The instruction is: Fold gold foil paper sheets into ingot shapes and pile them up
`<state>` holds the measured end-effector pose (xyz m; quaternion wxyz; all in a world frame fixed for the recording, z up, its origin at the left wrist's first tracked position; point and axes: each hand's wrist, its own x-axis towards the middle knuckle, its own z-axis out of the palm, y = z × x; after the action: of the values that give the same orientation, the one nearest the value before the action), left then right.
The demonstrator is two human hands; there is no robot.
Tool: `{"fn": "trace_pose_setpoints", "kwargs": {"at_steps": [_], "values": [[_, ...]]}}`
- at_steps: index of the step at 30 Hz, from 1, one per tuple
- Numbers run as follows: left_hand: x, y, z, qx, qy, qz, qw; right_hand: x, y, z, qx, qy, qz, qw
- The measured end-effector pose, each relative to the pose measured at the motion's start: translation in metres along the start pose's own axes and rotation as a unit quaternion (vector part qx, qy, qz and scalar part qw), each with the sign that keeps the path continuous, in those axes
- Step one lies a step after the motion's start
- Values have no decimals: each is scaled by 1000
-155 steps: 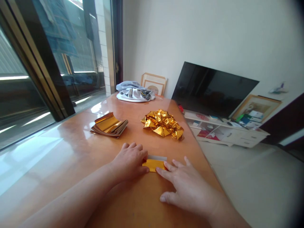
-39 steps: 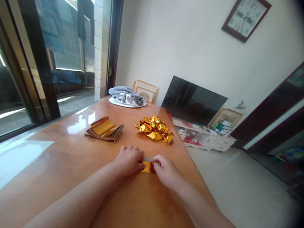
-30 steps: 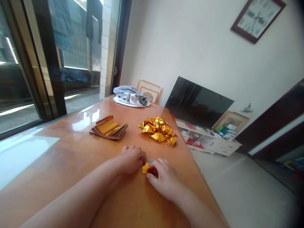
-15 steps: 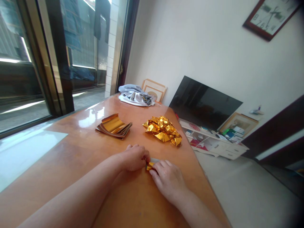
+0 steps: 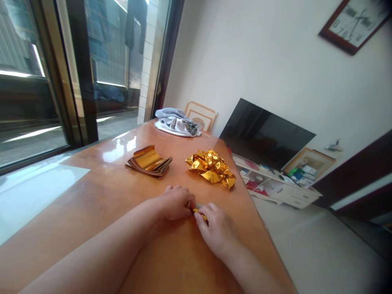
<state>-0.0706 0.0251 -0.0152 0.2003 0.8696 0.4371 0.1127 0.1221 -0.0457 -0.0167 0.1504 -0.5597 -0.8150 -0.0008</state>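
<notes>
Left hand [image 5: 173, 203]: I see it pressing flat on the shiny orange wooden table [image 5: 92, 196], fingers together, touching the small folded gold foil paper [image 5: 196, 211].
Right hand [image 5: 216, 228]: fingers pinched on the paper.
Paper: between both hands, mostly hidden.
Tip: I'd press slowly, keeping edges lined up.
Farther: flat stack of gold foil sheets [image 5: 149, 160]; crumpled gold foil pile [image 5: 211, 168].

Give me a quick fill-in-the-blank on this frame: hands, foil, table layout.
1. The left hand and right hand press a small folded piece of ____-coloured foil between their fingertips.
2. The crumpled foil pile lies to the ____ of the stack of flat foil sheets.
3. At the far end of the wooden table lies a bundle of ____.
4. High on the wall hangs a ____.

Missing words: gold; right; cloth; clock
</notes>
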Motion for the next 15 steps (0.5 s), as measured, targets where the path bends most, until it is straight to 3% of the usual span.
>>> {"fn": "trace_pose_setpoints", "kwargs": {"at_steps": [7,15], "values": [[2,-1,-1,-8,-5,-16,1000,4,13,15,100,-4,80,992],[4,2,-1,-13,1,-37,999,5,17,20,124,19,106,986]]}}
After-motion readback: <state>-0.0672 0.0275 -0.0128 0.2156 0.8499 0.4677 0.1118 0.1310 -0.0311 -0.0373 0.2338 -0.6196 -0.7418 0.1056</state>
